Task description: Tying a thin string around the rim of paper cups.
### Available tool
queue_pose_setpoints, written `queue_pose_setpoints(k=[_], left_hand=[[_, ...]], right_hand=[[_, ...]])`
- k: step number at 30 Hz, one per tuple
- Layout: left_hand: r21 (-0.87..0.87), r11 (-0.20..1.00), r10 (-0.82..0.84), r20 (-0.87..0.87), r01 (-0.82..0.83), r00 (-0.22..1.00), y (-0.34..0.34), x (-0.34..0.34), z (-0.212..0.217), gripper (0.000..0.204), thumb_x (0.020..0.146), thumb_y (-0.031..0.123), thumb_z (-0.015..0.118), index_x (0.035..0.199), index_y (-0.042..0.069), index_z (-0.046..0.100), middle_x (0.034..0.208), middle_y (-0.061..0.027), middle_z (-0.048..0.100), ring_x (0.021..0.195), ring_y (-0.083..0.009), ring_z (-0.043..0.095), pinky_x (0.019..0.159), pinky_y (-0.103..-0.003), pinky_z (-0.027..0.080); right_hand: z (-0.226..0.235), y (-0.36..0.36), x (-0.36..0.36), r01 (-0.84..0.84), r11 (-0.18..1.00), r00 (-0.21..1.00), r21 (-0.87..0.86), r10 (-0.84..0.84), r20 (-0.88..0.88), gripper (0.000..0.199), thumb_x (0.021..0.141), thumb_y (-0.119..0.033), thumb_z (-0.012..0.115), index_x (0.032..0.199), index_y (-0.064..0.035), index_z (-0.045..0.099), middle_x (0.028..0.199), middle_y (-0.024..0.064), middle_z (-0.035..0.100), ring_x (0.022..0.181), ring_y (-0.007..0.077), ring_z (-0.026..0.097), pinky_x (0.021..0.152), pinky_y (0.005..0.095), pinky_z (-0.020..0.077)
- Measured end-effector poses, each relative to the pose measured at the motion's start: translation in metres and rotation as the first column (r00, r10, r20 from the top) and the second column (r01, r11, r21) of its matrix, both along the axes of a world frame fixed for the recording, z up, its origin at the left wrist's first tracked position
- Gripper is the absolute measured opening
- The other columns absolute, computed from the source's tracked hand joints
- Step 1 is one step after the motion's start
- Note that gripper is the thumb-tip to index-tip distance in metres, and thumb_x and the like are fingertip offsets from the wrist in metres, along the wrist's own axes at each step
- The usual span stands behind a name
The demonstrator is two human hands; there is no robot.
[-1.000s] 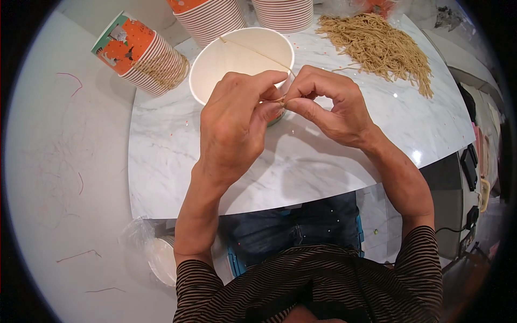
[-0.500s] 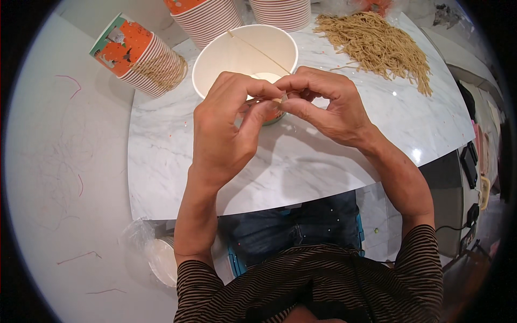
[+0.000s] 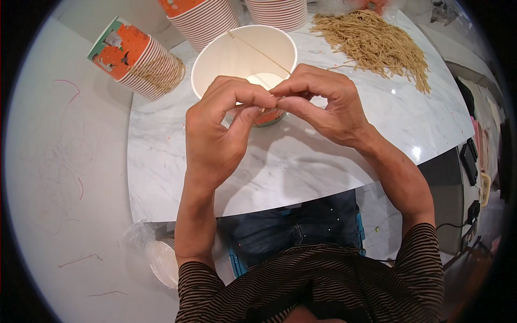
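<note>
Straight ahead on the table stands a large white-lined paper bucket (image 3: 215, 59), its outside orange and green near the base. A thin tan cord (image 3: 258, 51) runs from the bucket's far wall, across its mouth, to the right side and disappears behind my right hand. My left hand (image 3: 218, 126) and my right hand (image 3: 328, 102) meet in front of the bucket's near side. Thumbs and forefingers of both are pinched together, tip to tip. Whatever sits between the fingertips is tiny and mostly covered.
A loose pile of tan cords (image 3: 377, 48) lies at the far right of the marble-patterned table (image 3: 312, 172). A tilted stack of orange paper buckets (image 3: 145, 59) stands far left, with cords hanging on it. More stacked buckets (image 3: 207, 24) are behind. A wall (image 3: 59, 177) borders the left.
The fingertips have drawn closer together, hiding the small pale bit seen between them before. My left hand has shifted slightly left. Bucket and cord stay about where they were.
</note>
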State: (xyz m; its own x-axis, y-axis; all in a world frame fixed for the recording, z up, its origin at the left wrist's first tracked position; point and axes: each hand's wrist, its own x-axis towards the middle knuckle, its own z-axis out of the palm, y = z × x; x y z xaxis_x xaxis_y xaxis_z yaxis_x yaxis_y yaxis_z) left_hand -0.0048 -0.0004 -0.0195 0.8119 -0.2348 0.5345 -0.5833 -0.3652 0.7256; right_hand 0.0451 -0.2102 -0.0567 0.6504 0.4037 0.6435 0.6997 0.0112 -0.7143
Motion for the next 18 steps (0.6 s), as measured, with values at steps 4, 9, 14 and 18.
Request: queue_pose_setpoints(k=[4, 9, 14, 18], left_hand=[[0.057, 0.998, -0.033, 0.046, 0.030, 0.998, 0.002, 0.001, 0.001, 0.014, 0.088, -0.012, 0.068, 0.095, -0.001, 0.073, 0.099, -0.0077, 0.072, 0.099, -0.0183, 0.066, 0.086, -0.030, 0.054], [0.131, 0.991, 0.009, 0.158, -0.030, 0.987, -0.001, 0.004, -0.001, 0.016, 0.081, -0.009, 0.073, 0.091, 0.004, 0.072, 0.093, -0.0041, 0.073, 0.094, -0.0248, 0.064, 0.083, -0.035, 0.052], [0.185, 0.977, 0.060, 0.234, -0.104, 0.970, -0.007, 0.003, -0.002, 0.018, 0.079, -0.007, 0.075, 0.090, 0.007, 0.071, 0.092, -0.0036, 0.072, 0.094, -0.0261, 0.064, 0.083, -0.036, 0.050], [0.142, 0.982, 0.095, 0.203, -0.126, 0.975, -0.009, 0.005, -0.003, 0.018, 0.080, -0.007, 0.075, 0.091, 0.007, 0.071, 0.092, -0.0040, 0.071, 0.091, -0.0260, 0.064, 0.082, -0.036, 0.051]], right_hand=[[0.004, -0.002, -0.001, 0.016, 0.999, 1.000, -0.038, -0.016, -0.001, 0.017, 0.091, -0.003, 0.075, 0.108, -0.0015, 0.078, 0.094, 0.0079, 0.073, 0.081, 0.0120, 0.070, 0.068, 0.0246, 0.0545], [-0.001, 0.000, 0.000, 0.016, 0.999, 0.999, 0.029, -0.015, -0.033, 0.017, 0.089, 0.002, 0.075, 0.105, 0.0003, 0.076, 0.089, 0.0085, 0.072, 0.076, 0.0129, 0.066, 0.065, 0.0259, 0.0513], [0.001, 0.000, 0.000, 0.022, 0.999, 1.000, 0.025, -0.021, -0.018, 0.012, 0.086, 0.003, 0.076, 0.097, -0.0011, 0.074, 0.089, 0.0088, 0.072, 0.073, 0.0132, 0.065, 0.062, 0.0254, 0.0501], [0.002, 0.002, 0.001, 0.066, 0.998, 0.996, 0.007, -0.066, 0.061, 0.013, 0.084, 0.005, 0.077, 0.093, -0.0023, 0.071, 0.086, 0.0078, 0.071, 0.069, 0.0137, 0.063, 0.060, 0.0260, 0.0495]])
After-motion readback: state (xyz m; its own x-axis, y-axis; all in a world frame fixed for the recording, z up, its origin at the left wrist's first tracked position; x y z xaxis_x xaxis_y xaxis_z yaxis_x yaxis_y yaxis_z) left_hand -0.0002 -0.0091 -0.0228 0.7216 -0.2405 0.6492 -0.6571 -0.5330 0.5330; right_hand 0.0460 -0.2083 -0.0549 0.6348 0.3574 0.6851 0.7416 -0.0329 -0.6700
